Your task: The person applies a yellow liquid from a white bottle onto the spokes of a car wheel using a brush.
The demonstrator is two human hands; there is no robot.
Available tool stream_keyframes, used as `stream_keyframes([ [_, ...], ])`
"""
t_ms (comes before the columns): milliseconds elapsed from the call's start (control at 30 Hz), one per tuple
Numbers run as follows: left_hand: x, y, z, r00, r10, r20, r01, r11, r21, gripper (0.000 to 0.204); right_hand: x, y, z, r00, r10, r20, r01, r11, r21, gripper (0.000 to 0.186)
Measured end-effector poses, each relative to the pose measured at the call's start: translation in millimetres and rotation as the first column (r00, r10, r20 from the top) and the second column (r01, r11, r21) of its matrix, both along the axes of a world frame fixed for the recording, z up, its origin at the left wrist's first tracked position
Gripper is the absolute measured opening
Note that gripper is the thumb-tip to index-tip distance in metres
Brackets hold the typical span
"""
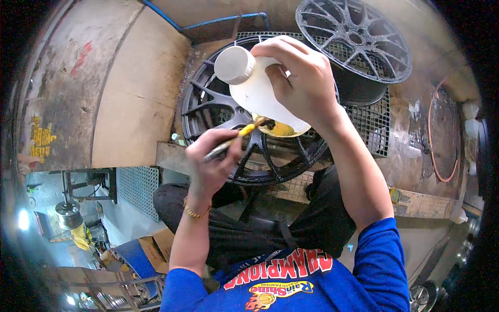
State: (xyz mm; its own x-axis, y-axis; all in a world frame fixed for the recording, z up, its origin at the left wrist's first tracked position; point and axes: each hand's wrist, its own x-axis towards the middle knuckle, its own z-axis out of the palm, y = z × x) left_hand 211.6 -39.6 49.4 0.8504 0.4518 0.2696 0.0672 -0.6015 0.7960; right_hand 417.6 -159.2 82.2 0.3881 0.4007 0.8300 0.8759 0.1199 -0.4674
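Observation:
My right hand [304, 73] grips a white plastic jug [254, 96] by its handle and holds it tilted over a dark wheel rim [210, 112]. The jug has a white cap [231, 65] and a cut-out opening, inside which yellowish liquid [282, 131] shows. In my closed left hand [214, 153] is a brush [248, 129] with a yellow section and dark bristles. Its bristle end is at the jug's opening; whether it touches the liquid I cannot tell. The dark rim lies face up beneath both hands, its spokes partly hidden by the jug.
A second multi-spoke wheel rim [356, 39], greyish and wet-looking, rests at the back right. Black grating [382, 127] lies under the rims. An orange hose [430, 130] curves along the right, and a blue pipe [223, 20] runs at the back. Stained boards [140, 78] stand left.

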Motion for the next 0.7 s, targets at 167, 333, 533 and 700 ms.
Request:
stream_keyframes([
  [167,21,5,-24,0.996,-0.089,0.013,0.084,0.978,0.193,0.015,-5,6,2,1.0,0.011,0.01,-0.011,1.0,-0.004,0.027],
  [333,7,6,-10,0.996,0.078,-0.033,-0.082,0.983,-0.164,0.014,-1,4,-1,1.0,0.016,0.021,-0.016,1.0,-0.018,0.027],
  [533,-28,17,4,0.967,0.256,0.012,-0.238,0.915,-0.327,0.008,-1,4,-4,0.999,0.032,0.001,-0.032,0.999,-0.016,0.026],
  [700,-54,26,-37,0.971,0.215,-0.103,-0.239,0.873,-0.425,0.008,0,4,-2,1.0,0.02,0.018,-0.02,1.0,-0.009,0.027],
])
